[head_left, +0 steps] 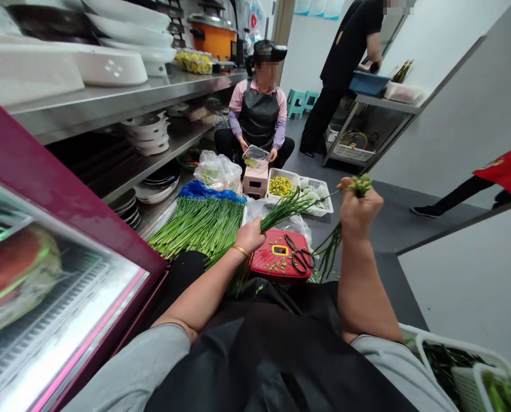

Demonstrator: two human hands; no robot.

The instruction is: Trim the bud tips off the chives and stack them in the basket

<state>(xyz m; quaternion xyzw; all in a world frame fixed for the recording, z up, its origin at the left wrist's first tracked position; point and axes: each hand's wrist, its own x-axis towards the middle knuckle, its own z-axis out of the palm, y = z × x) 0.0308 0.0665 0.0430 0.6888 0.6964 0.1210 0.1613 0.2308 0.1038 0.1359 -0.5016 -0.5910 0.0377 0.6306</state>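
My left hand (250, 234), with a gold bangle at the wrist, is closed around a bunch of long green flowering chives (285, 207) whose tips point right. Raised to the right, my right hand (360, 209) grips a smaller bunch of chives, its budded tips (360, 183) showing above the fist and stems hanging below. Between my arms sits a red plastic stool (266, 260) strewn with green bits. Black-handled scissors (300, 254) lie on it, touched by neither hand. A large pile of chives (208, 226) spreads to the left of the stool, beside a blue plastic bag (214, 190).
Ahead, a seated person (261, 109) holds a clear plastic box (256, 155) near a basket of yellow buds (281, 186) and another white basket (324, 207). Steel shelves (122, 94) and a glass-fronted fridge (87, 320) flank my left. White baskets (465, 349) stand low right.
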